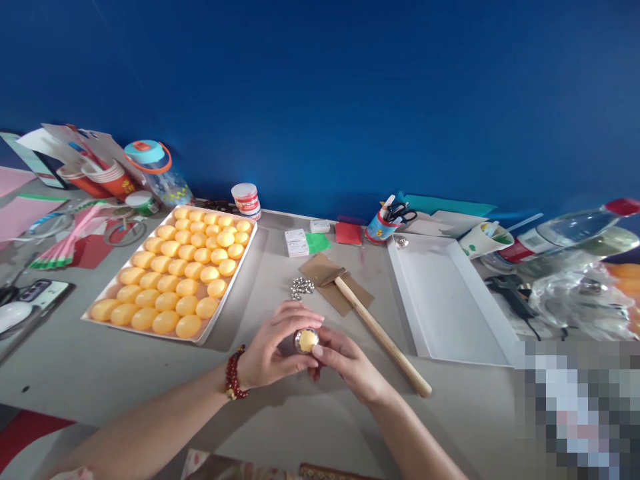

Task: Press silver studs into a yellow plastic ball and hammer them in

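Note:
Between my two hands is a small round piece (pixel 307 341) with a shiny silver edge and a yellow middle; its exact kind I cannot make out. My left hand (pixel 280 347), with a dark red bead bracelet at the wrist, curls its fingers and thumb around it. From the other side, my right hand (pixel 349 363) grips the piece, its thumb on the lower right edge. Just beyond my fingers lies a little heap of silver metal bits (pixel 302 287). A hammer (pixel 383 335) with a wooden handle rests to the right, its head on a brown sheet (pixel 345 300).
A tray (pixel 219 308) of yellow-orange balls stands left. At right is a shallow white tray (pixel 450 300) with a silver bit in its corner. Small white boxes (pixel 297 243), a scissors cup (pixel 381 227) and a white-lidded tub (pixel 247 201) sit along the blue wall.

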Available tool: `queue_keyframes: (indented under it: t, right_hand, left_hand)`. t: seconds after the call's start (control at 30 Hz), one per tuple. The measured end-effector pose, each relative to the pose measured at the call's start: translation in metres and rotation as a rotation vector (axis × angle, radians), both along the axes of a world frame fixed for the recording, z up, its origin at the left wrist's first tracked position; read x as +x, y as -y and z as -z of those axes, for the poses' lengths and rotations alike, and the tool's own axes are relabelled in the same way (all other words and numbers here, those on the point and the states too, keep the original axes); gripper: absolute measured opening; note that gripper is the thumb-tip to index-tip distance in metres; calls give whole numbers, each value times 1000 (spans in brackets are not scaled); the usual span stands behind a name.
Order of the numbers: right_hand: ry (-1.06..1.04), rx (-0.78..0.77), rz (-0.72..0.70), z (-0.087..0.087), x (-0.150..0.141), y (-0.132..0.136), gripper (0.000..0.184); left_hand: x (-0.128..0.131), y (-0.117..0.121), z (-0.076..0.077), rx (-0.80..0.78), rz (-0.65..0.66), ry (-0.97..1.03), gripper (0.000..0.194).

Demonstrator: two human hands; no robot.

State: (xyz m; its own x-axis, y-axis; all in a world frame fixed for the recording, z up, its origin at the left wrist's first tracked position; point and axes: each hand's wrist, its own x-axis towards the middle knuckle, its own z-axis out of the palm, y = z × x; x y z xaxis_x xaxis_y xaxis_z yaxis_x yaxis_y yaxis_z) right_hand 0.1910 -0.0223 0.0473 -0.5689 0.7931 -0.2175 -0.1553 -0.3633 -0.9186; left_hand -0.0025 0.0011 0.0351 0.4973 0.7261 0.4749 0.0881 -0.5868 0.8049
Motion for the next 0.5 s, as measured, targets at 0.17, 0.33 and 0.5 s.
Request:
queue_keyframes:
  t: [0.17,0.33,0.5]
  right_hand:
    - [-12,-3,33,4,0,1,34]
    - [-14,-2,50,6,0,0,33]
    - [-83,-73,41,5,-1,2,33]
  left_hand:
    - [1,1,-2,6,24,-9,40]
    - [1,2,-1,-15,60,2,40]
    - [1,2,1,-84,104,41,44]
